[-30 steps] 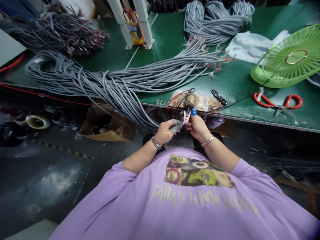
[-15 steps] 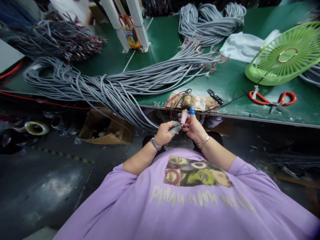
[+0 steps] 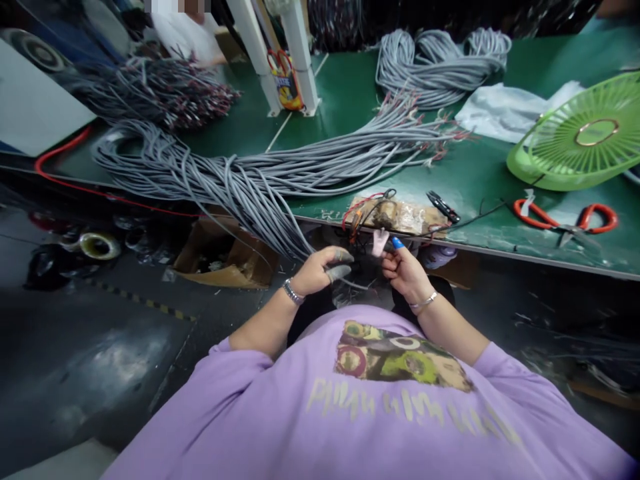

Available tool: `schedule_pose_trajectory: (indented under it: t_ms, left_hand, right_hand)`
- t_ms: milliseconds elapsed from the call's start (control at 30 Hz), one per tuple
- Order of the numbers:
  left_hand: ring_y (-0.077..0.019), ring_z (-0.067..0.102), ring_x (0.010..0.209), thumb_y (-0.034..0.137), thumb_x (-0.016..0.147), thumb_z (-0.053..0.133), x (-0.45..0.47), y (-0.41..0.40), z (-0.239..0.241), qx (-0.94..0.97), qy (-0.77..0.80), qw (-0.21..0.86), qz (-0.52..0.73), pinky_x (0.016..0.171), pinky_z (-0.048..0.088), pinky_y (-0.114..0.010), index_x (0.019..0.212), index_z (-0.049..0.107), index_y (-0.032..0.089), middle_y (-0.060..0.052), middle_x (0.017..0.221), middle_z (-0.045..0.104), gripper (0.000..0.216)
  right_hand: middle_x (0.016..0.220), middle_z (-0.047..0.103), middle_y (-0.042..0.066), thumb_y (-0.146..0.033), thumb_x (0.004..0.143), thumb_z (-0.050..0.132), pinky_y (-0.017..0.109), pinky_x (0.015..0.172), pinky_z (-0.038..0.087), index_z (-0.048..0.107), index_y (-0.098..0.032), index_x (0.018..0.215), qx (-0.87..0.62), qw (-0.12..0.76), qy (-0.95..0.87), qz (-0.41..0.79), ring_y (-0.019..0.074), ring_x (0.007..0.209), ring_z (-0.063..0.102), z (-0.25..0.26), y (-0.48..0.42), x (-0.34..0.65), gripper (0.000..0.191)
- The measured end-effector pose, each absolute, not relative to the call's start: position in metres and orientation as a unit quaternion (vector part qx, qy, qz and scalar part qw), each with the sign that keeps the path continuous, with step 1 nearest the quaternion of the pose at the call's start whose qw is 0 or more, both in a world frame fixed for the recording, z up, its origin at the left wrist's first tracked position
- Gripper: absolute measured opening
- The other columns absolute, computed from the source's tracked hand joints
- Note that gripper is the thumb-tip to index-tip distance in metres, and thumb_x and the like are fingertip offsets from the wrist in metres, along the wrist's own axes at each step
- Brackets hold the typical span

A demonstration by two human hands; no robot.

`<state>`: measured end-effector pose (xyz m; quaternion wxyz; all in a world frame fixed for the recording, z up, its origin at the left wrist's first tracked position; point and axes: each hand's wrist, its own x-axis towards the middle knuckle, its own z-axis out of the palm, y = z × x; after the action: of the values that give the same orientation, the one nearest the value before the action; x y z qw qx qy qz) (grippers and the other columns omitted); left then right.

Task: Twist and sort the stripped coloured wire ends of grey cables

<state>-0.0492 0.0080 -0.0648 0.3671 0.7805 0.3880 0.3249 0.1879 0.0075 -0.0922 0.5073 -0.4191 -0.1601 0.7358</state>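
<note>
My left hand (image 3: 323, 270) is held just below the table edge. Its thumb and index finger, both in grey finger covers, stand apart with nothing between them. A loose grey cable (image 3: 356, 285) runs just below the thumb. My right hand (image 3: 406, 272) has curled fingers and a raised thumb in a blue cover. At its fingertips is a small pale pink piece (image 3: 381, 243) with a forked top; its kind is unclear. A bundle of grey cables (image 3: 260, 213) hangs over the edge and down behind my left hand.
On the green table (image 3: 345, 87) lie coiled grey cables (image 3: 440, 70), red-handled pliers (image 3: 567, 227), black nippers (image 3: 443, 207), a green fan (image 3: 595, 133) and a plastic bag (image 3: 505, 110). A cardboard box (image 3: 220, 257) sits below. Another person (image 3: 187, 40) is at the far left.
My hands have moved apart, and my left fingers have opened away from the red wires near the pink piece. A grey cable now shows below my left thumb. The whole view has shifted slightly.
</note>
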Motion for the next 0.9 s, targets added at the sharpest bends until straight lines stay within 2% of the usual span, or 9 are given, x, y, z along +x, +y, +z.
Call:
schedule_pose_trajectory:
  t_ms: [100,200,333,433,533,633,733,800,900]
  left_hand:
    - [-0.0241,0.065,0.115,0.029,0.091,0.059,-0.047,0.049,-0.046,0.824,0.442,0.178,0.307,0.107,0.046,-0.04,0.108,0.073,0.016,-0.013,0.119,0.072,0.026]
    - [-0.0304,0.055,0.131,0.017,0.085,0.055,-0.037,0.094,-0.03,0.848,0.485,0.046,0.209,0.111,0.039,-0.044,0.121,0.067,0.011,-0.017,0.136,0.064,0.038]
    - [-0.0347,0.061,0.119,0.022,0.086,0.054,-0.022,0.14,-0.016,0.838,0.538,-0.028,0.081,0.102,0.041,-0.046,0.135,0.059,0.009,-0.021,0.128,0.067,0.051]
    - [-0.0313,0.067,0.105,0.03,0.082,0.06,-0.018,0.158,-0.005,0.838,0.545,-0.009,0.012,0.091,0.044,-0.039,0.13,0.063,0.016,-0.015,0.112,0.074,0.05]
    - [-0.0246,0.068,0.091,0.035,0.077,0.066,-0.028,0.167,0.006,0.845,0.53,0.051,0.042,0.077,0.044,-0.03,0.1,0.073,0.02,-0.007,0.091,0.075,0.028]
    - [-0.0175,0.061,0.072,0.048,0.085,0.062,-0.047,0.166,0.019,0.802,0.515,0.098,0.285,0.066,0.041,-0.027,0.077,0.068,0.016,-0.003,0.07,0.067,0.034]
    - [-0.0117,0.053,0.06,0.055,0.09,0.058,-0.06,0.146,0.037,0.755,0.435,0.137,0.472,0.061,0.04,-0.024,0.073,0.063,0.016,0.001,0.06,0.058,0.044]
    - [-0.0098,0.048,0.053,0.055,0.09,0.059,-0.058,0.122,0.052,0.779,0.391,0.17,0.46,0.056,0.038,-0.023,0.073,0.063,0.016,0.003,0.053,0.053,0.043]
    - [-0.0101,0.054,0.055,0.049,0.095,0.055,-0.043,0.075,0.069,0.856,0.322,0.19,0.356,0.058,0.041,-0.023,0.081,0.066,0.016,0.001,0.059,0.06,0.038]
  right_hand:
    - [0.063,0.058,-0.003,-0.054,0.074,0.08,0.013,0.032,0.013,0.052,-0.019,0.075,-0.418,0.51,-0.177,0.731,0.0011,0.039,0.026,-0.097,0.007,0.189,0.045]
    - [0.063,0.058,-0.004,-0.05,0.07,0.082,0.013,0.033,0.013,0.051,-0.019,0.076,-0.42,0.506,-0.198,0.727,0.0011,0.039,0.026,-0.1,0.004,0.19,0.044]
    - [0.063,0.059,-0.005,-0.047,0.062,0.087,0.012,0.034,0.013,0.052,-0.018,0.077,-0.438,0.501,-0.186,0.723,0.0,0.04,0.027,-0.099,-0.001,0.191,0.047]
    - [0.063,0.06,-0.004,-0.045,0.06,0.087,0.013,0.035,0.013,0.052,-0.018,0.075,-0.457,0.502,-0.17,0.714,-0.0001,0.04,0.027,-0.098,-0.003,0.192,0.047]
    - [0.062,0.06,-0.003,-0.042,0.06,0.086,0.013,0.036,0.011,0.05,-0.018,0.074,-0.471,0.496,-0.172,0.709,0.0,0.04,0.026,-0.099,-0.004,0.193,0.045]
    - [0.063,0.06,-0.004,-0.039,0.058,0.085,0.013,0.037,0.011,0.051,-0.018,0.074,-0.473,0.491,-0.187,0.707,-0.0003,0.041,0.026,-0.101,-0.004,0.191,0.044]
    - [0.063,0.059,-0.004,-0.039,0.058,0.084,0.014,0.037,0.01,0.051,-0.018,0.073,-0.475,0.481,-0.207,0.707,-0.0001,0.041,0.026,-0.105,-0.004,0.186,0.043]
    - [0.062,0.058,-0.004,-0.041,0.058,0.084,0.015,0.038,0.01,0.05,-0.018,0.072,-0.478,0.466,-0.225,0.71,0.0,0.041,0.026,-0.106,-0.004,0.182,0.044]
    - [0.062,0.058,-0.004,-0.044,0.059,0.084,0.015,0.039,0.01,0.049,-0.018,0.071,-0.475,0.449,-0.252,0.713,0.0002,0.042,0.026,-0.107,-0.004,0.177,0.045]
